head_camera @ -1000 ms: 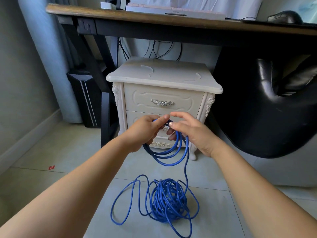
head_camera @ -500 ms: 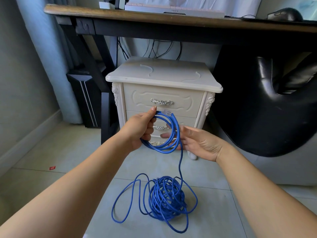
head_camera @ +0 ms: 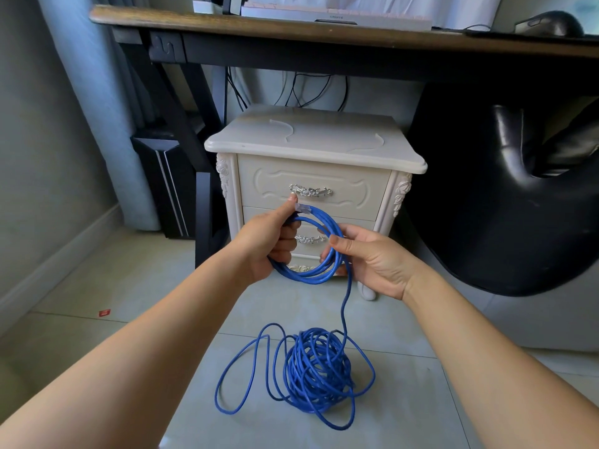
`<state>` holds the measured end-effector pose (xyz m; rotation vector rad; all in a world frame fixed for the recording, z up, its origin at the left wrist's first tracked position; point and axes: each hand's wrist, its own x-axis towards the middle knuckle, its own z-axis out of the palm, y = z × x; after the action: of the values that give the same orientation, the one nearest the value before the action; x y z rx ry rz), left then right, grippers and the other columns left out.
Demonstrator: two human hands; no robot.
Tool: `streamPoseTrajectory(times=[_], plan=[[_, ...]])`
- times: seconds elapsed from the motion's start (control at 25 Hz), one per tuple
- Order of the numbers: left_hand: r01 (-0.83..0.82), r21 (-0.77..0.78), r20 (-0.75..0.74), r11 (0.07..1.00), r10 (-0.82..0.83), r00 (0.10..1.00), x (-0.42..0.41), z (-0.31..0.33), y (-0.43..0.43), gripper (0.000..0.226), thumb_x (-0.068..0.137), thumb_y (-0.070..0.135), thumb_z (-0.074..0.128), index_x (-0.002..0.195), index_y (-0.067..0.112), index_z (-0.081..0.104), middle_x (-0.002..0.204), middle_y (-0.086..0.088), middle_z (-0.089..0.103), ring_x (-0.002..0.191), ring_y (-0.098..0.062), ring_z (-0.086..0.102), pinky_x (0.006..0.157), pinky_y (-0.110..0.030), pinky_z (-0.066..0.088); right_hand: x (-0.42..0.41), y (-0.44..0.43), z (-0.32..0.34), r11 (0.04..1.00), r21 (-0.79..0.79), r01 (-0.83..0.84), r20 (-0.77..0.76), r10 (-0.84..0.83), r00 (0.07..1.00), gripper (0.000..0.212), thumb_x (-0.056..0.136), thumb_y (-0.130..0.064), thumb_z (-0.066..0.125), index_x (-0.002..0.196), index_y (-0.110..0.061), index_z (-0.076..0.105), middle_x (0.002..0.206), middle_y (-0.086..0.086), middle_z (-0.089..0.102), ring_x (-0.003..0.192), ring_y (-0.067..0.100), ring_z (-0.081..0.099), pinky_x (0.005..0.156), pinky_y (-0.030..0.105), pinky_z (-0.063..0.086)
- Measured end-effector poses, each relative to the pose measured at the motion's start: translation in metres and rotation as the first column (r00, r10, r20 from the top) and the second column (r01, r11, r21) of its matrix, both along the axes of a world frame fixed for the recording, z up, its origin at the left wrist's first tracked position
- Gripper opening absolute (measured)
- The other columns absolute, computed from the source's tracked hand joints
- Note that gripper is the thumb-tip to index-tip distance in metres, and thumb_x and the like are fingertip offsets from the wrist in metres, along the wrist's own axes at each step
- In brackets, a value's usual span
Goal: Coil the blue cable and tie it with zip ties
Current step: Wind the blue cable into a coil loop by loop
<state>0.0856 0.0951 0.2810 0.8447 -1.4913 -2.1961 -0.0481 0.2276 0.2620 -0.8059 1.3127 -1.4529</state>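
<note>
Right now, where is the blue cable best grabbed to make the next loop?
On the single strand hanging straight between the held coil and the floor pile, from the right: it hangs free and untangled there, and the right hand is beside it, while the left hand grips the coil.

- A coil of cable (head_camera: 304,277) hangs between the left hand (head_camera: 269,244) and the right hand (head_camera: 372,257), in front of the nightstand (head_camera: 311,147).
- The rest lies in a heap (head_camera: 317,374) on the floor (head_camera: 129,286), nearer the person.
- The nightstand stands below the bench (head_camera: 291,30), with a chair (head_camera: 505,205) to its right.
- A keyboard (head_camera: 337,16) and a mouse (head_camera: 551,24) lie on the bench.
</note>
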Motion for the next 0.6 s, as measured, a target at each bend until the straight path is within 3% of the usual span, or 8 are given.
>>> streamPoseTrajectory(times=[0.16,0.28,0.36,0.48,0.6], plan=[[0.033,0.034,0.002,0.999,-0.033,0.999,0.004,0.003,0.002,0.047,0.090,0.053,0.059,0.064,0.016,0.046,0.053,0.007,0.022,0.048,-0.010,0.012,0.048,-0.024,0.008,0.006,-0.002,0.004,0.999,0.004,0.033,0.004,-0.033,0.999,0.036,0.072,-0.012,0.068,0.107,-0.013,0.061,0.068,0.008,0.064,0.064,0.016,0.059,0.052,0.023,0.037],[0.075,-0.033,-0.005,0.997,-0.075,0.997,0.004,0.000,0.001,0.037,0.094,0.036,0.060,0.066,0.018,0.043,0.057,0.006,0.017,0.049,-0.010,0.011,0.047,-0.023,0.010,0.008,-0.005,0.003,0.997,0.024,0.079,-0.021,-0.078,0.997,0.022,0.085,-0.005,0.064,0.105,-0.014,0.061,0.067,0.006,0.061,0.062,0.014,0.056,0.047,0.020,0.036],[0.107,-0.084,-0.013,0.991,-0.108,0.994,0.005,-0.004,0.001,0.032,0.097,0.028,0.056,0.070,0.017,0.043,0.062,0.003,0.013,0.052,-0.013,0.011,0.045,-0.021,0.018,0.010,-0.008,0.001,0.990,0.046,0.137,-0.128,-0.130,0.983,0.010,0.095,-0.008,0.056,0.101,-0.014,0.060,0.068,0.003,0.057,0.061,0.012,0.053,0.050,0.021,0.037],[0.180,-0.129,-0.041,0.975,-0.187,0.982,0.007,-0.006,0.001,0.025,0.100,0.023,0.054,0.077,0.015,0.047,0.065,0.000,0.020,0.054,-0.014,0.021,0.050,-0.024,0.042,0.014,-0.010,-0.001,0.965,0.038,0.258,-0.400,-0.222,0.889,0.018,0.101,-0.018,0.050,0.083,-0.018,0.055,0.067,0.000,0.050,0.061,0.014,0.047,0.060,0.030,0.041],[0.279,-0.160,-0.029,0.947,-0.287,0.957,0.009,-0.002,0.000,0.021,0.101,0.017,0.050,0.081,0.009,0.050,0.064,-0.002,0.039,0.052,-0.014,0.038,0.060,-0.031,0.054,0.016,-0.008,0.003,0.953,-0.015,0.303,-0.471,-0.274,0.838,0.016,0.102,-0.022,0.049,0.087,-0.019,0.055,0.065,0.001,0.047,0.062,0.017,0.049,0.070,0.050,0.053]])
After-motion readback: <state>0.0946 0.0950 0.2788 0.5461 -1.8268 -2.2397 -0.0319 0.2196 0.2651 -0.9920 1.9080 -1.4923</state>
